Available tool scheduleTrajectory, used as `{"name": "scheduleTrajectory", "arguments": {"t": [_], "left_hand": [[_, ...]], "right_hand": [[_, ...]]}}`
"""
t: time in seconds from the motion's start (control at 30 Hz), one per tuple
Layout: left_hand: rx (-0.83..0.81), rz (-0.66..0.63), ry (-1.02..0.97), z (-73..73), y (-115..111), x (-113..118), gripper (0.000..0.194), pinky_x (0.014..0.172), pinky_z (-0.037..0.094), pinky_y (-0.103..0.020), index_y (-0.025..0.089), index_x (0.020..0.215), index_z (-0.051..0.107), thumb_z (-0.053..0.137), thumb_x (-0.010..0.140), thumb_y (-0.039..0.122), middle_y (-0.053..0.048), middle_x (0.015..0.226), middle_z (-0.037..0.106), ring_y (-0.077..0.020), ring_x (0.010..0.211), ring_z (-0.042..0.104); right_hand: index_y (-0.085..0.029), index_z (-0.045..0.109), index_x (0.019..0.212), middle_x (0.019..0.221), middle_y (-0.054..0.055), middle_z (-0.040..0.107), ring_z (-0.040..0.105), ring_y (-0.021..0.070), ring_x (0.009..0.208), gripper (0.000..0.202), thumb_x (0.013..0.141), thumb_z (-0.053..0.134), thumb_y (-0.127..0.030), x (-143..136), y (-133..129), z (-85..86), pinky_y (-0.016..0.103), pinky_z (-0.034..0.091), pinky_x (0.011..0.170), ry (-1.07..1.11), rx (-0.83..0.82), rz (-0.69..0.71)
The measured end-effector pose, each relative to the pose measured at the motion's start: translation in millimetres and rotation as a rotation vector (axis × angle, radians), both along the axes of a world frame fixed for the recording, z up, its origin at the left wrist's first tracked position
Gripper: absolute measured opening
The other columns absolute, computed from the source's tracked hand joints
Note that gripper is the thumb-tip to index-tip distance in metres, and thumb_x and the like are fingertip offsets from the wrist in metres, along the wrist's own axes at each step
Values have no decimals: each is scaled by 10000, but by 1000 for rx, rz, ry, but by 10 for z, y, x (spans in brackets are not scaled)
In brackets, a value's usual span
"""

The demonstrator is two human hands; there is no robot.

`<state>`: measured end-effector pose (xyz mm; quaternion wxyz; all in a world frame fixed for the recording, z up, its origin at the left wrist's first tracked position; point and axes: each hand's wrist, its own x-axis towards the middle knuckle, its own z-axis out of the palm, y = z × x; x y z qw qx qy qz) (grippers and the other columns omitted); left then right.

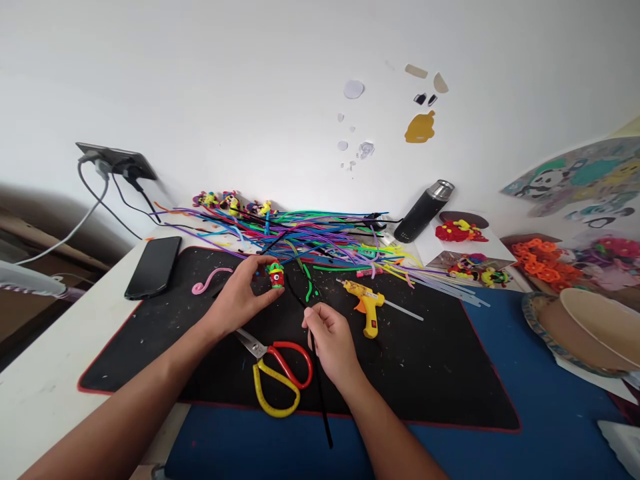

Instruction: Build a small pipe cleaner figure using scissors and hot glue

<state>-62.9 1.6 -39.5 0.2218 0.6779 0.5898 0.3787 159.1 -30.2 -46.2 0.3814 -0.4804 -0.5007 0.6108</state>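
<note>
My left hand (243, 293) holds a small red figure (276, 277) with a yellow and green top and an eye-like spot between thumb and fingers. To its right, my right hand (330, 337) pinches a black pipe cleaner (325, 417), whose lower end hangs past the mat's front edge. The upper part of the black strand runs up toward the figure; whether it is joined there I cannot tell. Scissors (260, 353) with one red and one yellow handle lie below my hands. A yellow glue gun (369, 307) with a clear stick rests right of my right hand.
Many coloured pipe cleaners (320, 233) lie along the wall behind the black mat (425, 373). A phone (153, 268) and a pink curl (210, 280) are at left. A black flask (425, 211), orange pieces (543, 263) and a round container (597, 327) are at right.
</note>
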Motion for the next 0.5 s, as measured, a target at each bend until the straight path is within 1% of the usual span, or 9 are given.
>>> {"name": "scheduleTrajectory", "arguments": {"t": [0.17,0.33,0.5], "left_hand": [[36,-6,27,-8,-6,18,481,1039,521,-447,234,1305,577,687,888,447,-87,1267,669,-282,1159,641],[42,-15,48,-13,-15,17,483,1067,504,-470,243,1326,562,685,893,417,-95,1295,657,-289,1187,626],[67,-26,85,-15,-28,18,472,1071,507,-457,242,1341,553,683,912,388,-95,1310,648,-282,1195,621]], "right_hand": [[-236,565,694,461,-70,405,344,123,441,419,935,647,-569,-12,-3,-28,279,236,478,9,1,6],[-237,560,680,451,-77,400,334,114,424,426,925,664,-570,-15,5,-27,281,216,473,36,-26,7],[-237,564,679,441,-79,394,333,115,419,420,923,661,-565,-20,3,-22,281,216,473,40,-32,6]]}}
